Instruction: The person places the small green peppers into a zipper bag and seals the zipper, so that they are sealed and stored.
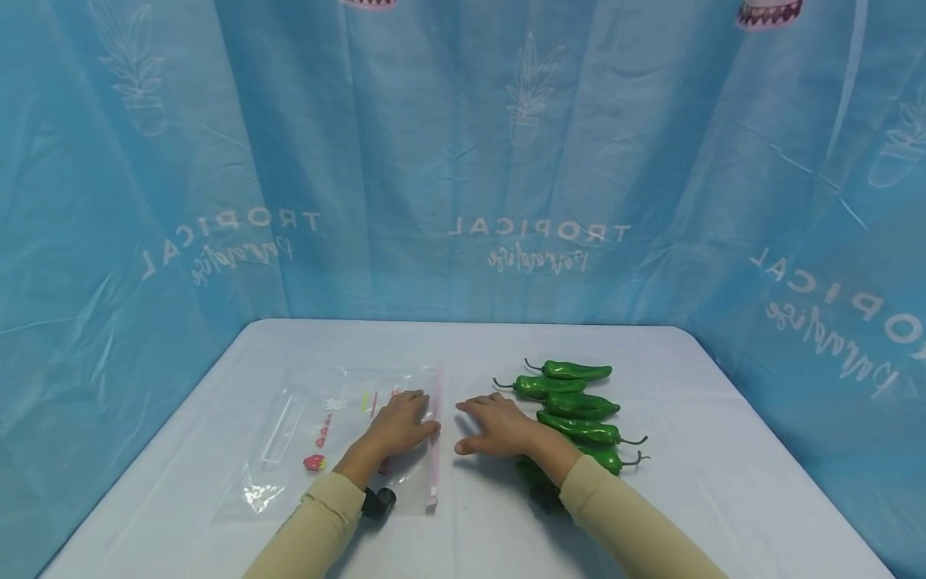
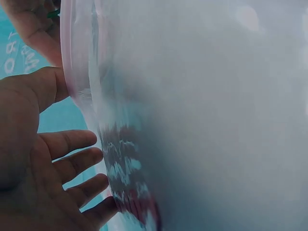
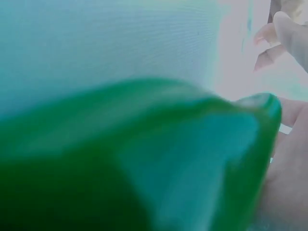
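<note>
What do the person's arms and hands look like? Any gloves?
Plain tan sleeves reach down near both wrists. The left hand and right hand are bare, no gloves. A small black gadget shows by the left wrist.

Nearest green peppers (image 1: 534, 476) partly behind the right arm (image 1: 629, 515), one blurred pepper (image 3: 144, 130) in the right-wrist view

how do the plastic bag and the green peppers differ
The plastic bag is see-through with a pink edge; the green peppers are opaque. The bag lies flat as one wide sheet, while the peppers are separate, plump and tapered. Both lie on the white tabletop.
</note>
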Demonstrator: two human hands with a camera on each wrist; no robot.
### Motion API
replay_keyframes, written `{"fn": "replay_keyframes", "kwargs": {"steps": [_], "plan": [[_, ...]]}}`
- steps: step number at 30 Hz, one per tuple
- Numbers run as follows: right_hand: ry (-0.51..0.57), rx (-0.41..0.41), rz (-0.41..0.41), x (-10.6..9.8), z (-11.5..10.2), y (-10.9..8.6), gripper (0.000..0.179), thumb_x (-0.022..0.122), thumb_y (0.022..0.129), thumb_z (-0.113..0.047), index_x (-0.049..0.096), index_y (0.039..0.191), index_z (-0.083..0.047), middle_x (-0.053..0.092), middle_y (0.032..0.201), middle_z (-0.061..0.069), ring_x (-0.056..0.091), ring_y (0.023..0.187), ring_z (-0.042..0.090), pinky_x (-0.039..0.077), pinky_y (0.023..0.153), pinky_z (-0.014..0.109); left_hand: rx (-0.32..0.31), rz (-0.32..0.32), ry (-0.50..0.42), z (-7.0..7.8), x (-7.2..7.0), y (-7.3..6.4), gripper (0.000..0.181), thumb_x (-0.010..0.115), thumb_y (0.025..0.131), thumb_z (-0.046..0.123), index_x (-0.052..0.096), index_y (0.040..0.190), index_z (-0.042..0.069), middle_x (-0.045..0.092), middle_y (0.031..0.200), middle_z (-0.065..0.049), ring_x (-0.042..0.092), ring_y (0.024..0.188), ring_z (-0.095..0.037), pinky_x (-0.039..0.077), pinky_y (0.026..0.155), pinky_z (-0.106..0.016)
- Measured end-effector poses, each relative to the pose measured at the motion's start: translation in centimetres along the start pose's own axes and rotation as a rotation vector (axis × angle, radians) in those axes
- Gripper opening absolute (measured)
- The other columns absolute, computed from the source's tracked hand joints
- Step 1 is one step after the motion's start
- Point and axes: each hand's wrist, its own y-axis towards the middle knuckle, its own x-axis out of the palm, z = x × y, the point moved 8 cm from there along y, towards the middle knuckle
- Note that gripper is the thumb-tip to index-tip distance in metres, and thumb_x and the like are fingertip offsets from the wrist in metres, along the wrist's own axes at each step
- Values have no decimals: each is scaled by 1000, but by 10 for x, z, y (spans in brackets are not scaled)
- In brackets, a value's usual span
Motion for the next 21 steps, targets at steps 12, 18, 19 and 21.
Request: {"fn": "replay_keyframes", "kwargs": {"steps": [12, 18, 19, 21], "plan": [[-56, 30, -24, 7, -7, 14, 69, 59, 84, -58, 44, 140, -21, 46, 145, 5, 38, 136, 31, 29, 111, 52, -5, -4, -135, -5, -2, -5, 48, 59, 90, 24, 52, 130, -1, 44, 143, -19, 36, 135, -40, 29, 110, -54], [-77, 58, -48, 12, -7, 21, 70, 57, 84, -60, 43, 141, -22, 44, 146, 3, 36, 137, 29, 28, 112, 51, 4, -4, -222, -9, -3, -7, 46, 58, 89, 20, 52, 130, -1, 43, 144, -19, 31, 138, -41, 24, 112, -56], [-78, 59, -50, 13, -8, 22, 70, 56, 84, -61, 43, 141, -22, 43, 147, 4, 36, 138, 29, 28, 112, 51, -1, -10, -239, -10, -2, -7, 46, 57, 90, 20, 52, 130, -1, 42, 145, -18, 29, 139, -41, 23, 112, -56], [-76, 58, -51, 14, -8, 23, 71, 56, 84, -61, 42, 142, -22, 42, 147, 4, 35, 138, 29, 27, 113, 51, -9, -16, -255, -11, -1, -8, 46, 57, 90, 19, 51, 131, 0, 41, 146, -17, 27, 140, -41, 22, 113, -57]]}}
